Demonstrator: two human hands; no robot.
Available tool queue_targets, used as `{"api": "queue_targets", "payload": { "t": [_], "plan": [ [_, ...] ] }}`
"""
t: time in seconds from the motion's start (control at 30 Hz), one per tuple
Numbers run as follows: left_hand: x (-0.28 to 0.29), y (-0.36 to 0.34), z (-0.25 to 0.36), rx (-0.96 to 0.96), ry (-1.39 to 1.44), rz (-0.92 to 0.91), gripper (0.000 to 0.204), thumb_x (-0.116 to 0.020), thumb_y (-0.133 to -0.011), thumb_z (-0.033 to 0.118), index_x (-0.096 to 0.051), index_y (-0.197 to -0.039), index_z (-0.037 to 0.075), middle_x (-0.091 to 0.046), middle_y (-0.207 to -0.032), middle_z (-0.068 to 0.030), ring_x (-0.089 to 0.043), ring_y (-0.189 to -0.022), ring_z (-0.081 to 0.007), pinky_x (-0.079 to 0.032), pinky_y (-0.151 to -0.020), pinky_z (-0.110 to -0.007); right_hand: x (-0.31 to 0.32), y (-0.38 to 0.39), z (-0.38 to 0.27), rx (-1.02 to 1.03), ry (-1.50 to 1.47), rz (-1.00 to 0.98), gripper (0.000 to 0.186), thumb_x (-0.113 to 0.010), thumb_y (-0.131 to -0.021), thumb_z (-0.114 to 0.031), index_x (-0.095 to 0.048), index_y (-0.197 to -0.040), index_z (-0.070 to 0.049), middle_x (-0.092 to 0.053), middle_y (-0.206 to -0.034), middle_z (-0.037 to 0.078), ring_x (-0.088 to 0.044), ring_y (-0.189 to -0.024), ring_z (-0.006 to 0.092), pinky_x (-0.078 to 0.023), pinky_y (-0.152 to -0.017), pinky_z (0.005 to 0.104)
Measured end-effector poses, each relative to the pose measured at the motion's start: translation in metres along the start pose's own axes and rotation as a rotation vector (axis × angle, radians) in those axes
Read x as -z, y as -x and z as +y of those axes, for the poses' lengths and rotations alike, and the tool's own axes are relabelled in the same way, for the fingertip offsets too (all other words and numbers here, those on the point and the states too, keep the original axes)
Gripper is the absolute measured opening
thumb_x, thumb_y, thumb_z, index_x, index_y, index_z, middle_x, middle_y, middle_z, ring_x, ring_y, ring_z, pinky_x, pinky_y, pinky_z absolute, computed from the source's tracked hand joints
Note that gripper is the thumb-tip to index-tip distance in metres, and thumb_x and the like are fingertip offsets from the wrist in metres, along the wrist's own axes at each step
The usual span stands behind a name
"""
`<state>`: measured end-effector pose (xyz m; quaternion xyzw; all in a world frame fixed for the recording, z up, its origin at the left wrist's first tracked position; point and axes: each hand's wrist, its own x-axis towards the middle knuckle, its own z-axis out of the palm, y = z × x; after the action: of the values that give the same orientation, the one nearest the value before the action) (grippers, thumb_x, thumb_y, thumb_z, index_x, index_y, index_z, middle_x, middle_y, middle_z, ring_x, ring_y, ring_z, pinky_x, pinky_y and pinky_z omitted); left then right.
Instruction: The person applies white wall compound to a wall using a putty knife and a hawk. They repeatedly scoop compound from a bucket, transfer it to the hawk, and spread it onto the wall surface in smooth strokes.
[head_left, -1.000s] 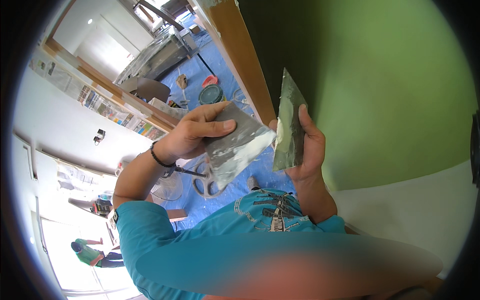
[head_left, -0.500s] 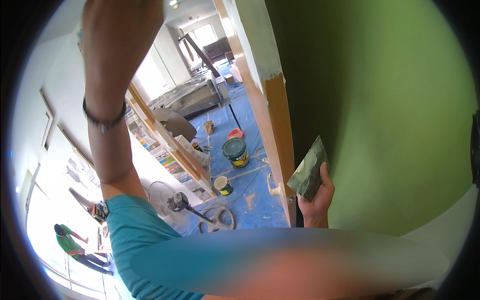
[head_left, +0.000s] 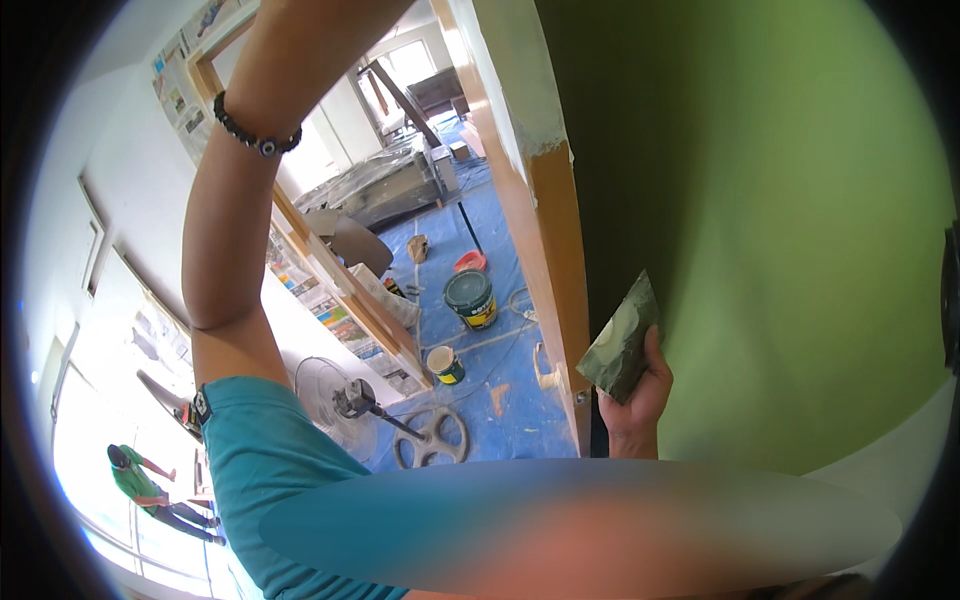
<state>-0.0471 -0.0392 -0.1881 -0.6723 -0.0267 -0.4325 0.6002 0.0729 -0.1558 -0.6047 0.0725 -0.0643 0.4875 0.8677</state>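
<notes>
My left arm [head_left: 230, 230], with a dark bead bracelet, reaches up out of the top edge; the hand itself is out of view. My right hand [head_left: 635, 410] grips a flat metal putty blade [head_left: 610, 350] carrying pale filler, low beside the wooden door edge [head_left: 550, 200]. The upper part of that edge shows white filler or paint.
A green wall [head_left: 800, 200] stands at the right. Through the doorway are a blue floor sheet [head_left: 495, 245], a dark bucket [head_left: 470, 305], a small can [head_left: 445, 370] and a covered piece of furniture [head_left: 380, 175]. A fan [head_left: 355, 400] stands lower left; a person in green [head_left: 145, 490] works beyond it.
My left hand has lifted its blade up and out of view; the arm shifted slightly since half a second ago. My right hand with its blade moved down beside the door edge.
</notes>
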Motion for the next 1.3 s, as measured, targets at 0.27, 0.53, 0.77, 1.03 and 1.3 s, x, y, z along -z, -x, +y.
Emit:
{"api": "queue_targets", "payload": {
  "t": [0.27,0.53,0.77,1.03,1.3],
  "plan": [
    [0.005,0.034,0.045,0.083,0.037,-0.036,0.041,-0.059,-0.082,-0.009,-0.07,-0.12,0.003,-0.074,-0.105,-0.0066,-0.067,-0.105,-0.0204,-0.02,-0.118,-0.05,0.0,-0.004,0.0,0.008,-0.035,0.003,0.032,-0.048,-0.109,-0.025,-0.063,-0.128,-0.004,-0.071,-0.122,0.012,-0.069,-0.112,0.0268,-0.057,-0.097,0.042],
    [0.015,0.078,0.09,0.072,0.002,-0.139,0.054,-0.068,-0.081,-0.001,-0.067,-0.132,0.017,-0.071,-0.117,0.0022,-0.066,-0.106,-0.0122,-0.023,-0.114,-0.045,0.001,-0.004,-0.002,0.002,-0.083,-0.024,0.033,-0.046,-0.11,-0.024,-0.062,-0.129,-0.003,-0.07,-0.124,0.013,-0.069,-0.113,0.0282,-0.057,-0.098,0.0433],
    [0.027,0.112,0.128,0.083,0.162,-0.235,0.053,-0.066,-0.08,0.001,-0.067,-0.133,0.007,-0.069,-0.121,-0.0046,-0.066,-0.106,-0.0148,-0.019,-0.116,-0.047,0.001,-0.001,-0.003,-0.014,-0.063,-0.001,0.034,-0.046,-0.11,-0.025,-0.062,-0.13,-0.003,-0.07,-0.126,0.014,-0.07,-0.111,0.0294,-0.059,-0.096,0.0443],
    [0.069,0.144,0.144,-0.097,0.924,-0.248,0.051,-0.06,-0.089,0.015,-0.06,-0.138,-0.001,-0.064,-0.129,-0.0145,-0.063,-0.114,-0.0259,-0.039,-0.106,-0.05,-0.007,0.005,0.002,-0.005,-0.026,0.051,0.036,-0.052,-0.108,-0.028,-0.06,-0.131,-0.002,-0.069,-0.125,0.014,-0.067,-0.116,0.0279,-0.055,-0.101,0.0431],
    [0.07,0.161,0.175,-0.206,1.565,-0.275,0.051,-0.065,-0.092,0.012,-0.058,-0.142,0.001,-0.056,-0.144,-0.0196,-0.055,-0.13,-0.0349,-0.046,-0.108,-0.05,-0.023,0.024,0.003,-0.149,-0.052,0.092,0.04,-0.05,-0.108,-0.034,-0.062,-0.127,-0.002,-0.071,-0.118,0.014,-0.071,-0.106,0.0274,-0.058,-0.095,0.0414]
  ]
}}
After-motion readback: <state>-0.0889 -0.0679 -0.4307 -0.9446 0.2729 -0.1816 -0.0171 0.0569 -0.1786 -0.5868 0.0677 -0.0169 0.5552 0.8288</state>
